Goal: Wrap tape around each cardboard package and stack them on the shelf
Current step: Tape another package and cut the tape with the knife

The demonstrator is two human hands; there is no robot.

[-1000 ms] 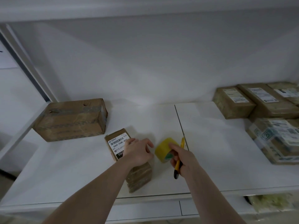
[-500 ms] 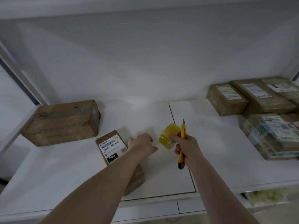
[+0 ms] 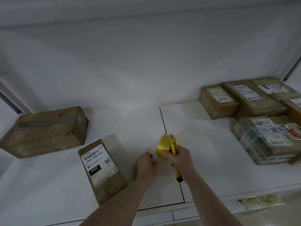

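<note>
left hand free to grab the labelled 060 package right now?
Probably yes. The left hand sits just right of the labelled package with bare shelf between them. Whether its curled fingers already pinch a tape end off the tape roll is unclear.

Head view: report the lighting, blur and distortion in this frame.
Head view: dim, even light with a brighter patch on the back wall; wide-angle lens bends the shelf edges; the package stack at right is smeared by blur, while the labelled package reads sharply; the left hand and the right hand, holding the yellow tape roll and knife, cast only soft shadows.
</note>
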